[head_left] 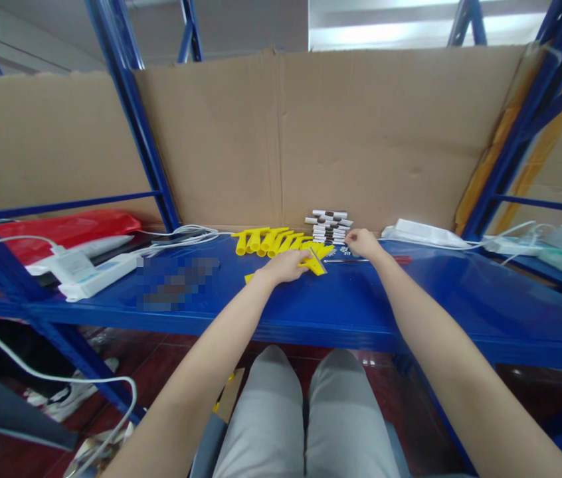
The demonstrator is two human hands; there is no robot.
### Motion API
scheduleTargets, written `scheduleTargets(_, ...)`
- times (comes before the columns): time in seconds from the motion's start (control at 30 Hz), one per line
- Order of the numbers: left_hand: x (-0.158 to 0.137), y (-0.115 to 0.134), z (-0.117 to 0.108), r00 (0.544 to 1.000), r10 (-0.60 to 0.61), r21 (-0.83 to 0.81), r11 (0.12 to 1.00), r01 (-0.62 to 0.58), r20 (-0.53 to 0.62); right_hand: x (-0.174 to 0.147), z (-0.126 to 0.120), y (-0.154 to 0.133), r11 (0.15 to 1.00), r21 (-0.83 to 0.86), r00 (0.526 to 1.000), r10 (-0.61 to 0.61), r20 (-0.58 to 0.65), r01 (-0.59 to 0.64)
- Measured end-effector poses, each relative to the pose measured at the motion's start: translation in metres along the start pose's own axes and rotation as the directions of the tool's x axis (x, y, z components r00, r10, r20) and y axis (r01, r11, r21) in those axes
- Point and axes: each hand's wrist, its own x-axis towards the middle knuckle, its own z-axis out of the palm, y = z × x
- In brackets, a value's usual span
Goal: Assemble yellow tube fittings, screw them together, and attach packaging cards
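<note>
One yellow tool [317, 265] is pinched by the left hand [287, 267], between the front and back edges of the table [440, 292]. Whether anything is pinched by the right hand [361, 242], beside stacked white rolls [329, 227], cannot be told. More yellow tools [264, 245] are lined near the back edge; finished ones cannot be distinguished.

A workshop, from the blue metal bench [331, 302], cardboard partition [385, 133] and lined-up yellow parts [275, 243]
</note>
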Motion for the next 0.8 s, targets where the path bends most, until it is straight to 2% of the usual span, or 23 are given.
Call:
scheduleTargets(0.13,0.000,0.001,-0.002,1.000,0.014,0.004,1.000,-0.014,0.010,-0.002,0.005,0.002,0.996,-0.059,0.996,-0.064,0.067,0.068)
scheduleTargets(0.33,-0.001,0.004,-0.001,1.000,0.013,-0.009,1.000,-0.013,0.010,-0.011,0.012,-0.012,0.977,-0.133,0.976,-0.146,0.160,0.168)
scheduleTargets(0.53,0.000,0.004,-0.001,1.000,0.004,0.008,1.000,-0.004,0.014,-0.019,0.014,-0.026,0.951,-0.248,0.969,-0.136,0.205,0.185)
scheduleTargets(0.8,0.000,0.004,-0.001,1.000,0.026,-0.005,1.000,-0.026,0.004,-0.025,0.011,-0.034,0.931,-0.283,0.958,-0.164,0.233,0.229)
